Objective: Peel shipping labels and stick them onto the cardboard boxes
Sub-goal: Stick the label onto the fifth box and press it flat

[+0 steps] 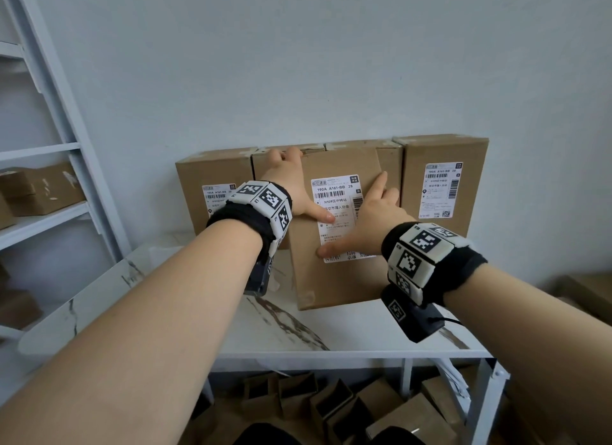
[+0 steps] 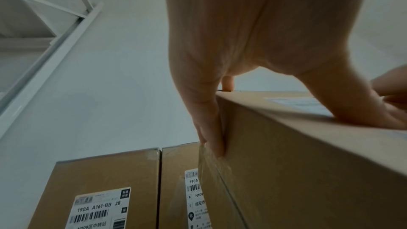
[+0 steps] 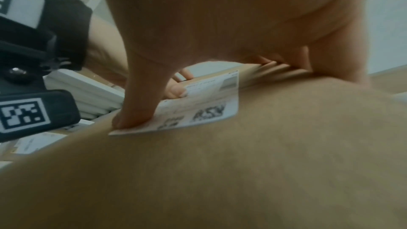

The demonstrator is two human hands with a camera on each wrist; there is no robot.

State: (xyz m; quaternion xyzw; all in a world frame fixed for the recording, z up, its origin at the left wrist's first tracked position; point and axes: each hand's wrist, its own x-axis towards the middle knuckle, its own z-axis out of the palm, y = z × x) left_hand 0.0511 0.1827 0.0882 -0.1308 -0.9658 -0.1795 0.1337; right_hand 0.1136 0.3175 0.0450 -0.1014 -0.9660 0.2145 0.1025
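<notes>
A brown cardboard box [image 1: 331,279] stands tilted on the white marbled table [image 1: 331,332], in front of a row of labelled boxes. A white shipping label [image 1: 337,192] lies on its front face. My left hand [image 1: 303,186] grips the box's upper left corner, fingers over the edge and thumb on the label. In the left wrist view the fingers [image 2: 211,128] lie along the box's side [image 2: 308,163]. My right hand [image 1: 361,216] lies flat on the label. Its thumb [image 3: 136,107] presses the label's [image 3: 207,111] lower corner.
Labelled boxes stand against the wall at left [image 1: 212,172] and right [image 1: 443,153]. A white shelf unit [image 1: 49,146] at the left holds small cartons [image 1: 43,189]. Several open cartons [image 1: 331,405] lie under the table. More cardboard [image 1: 583,295] sits at the far right.
</notes>
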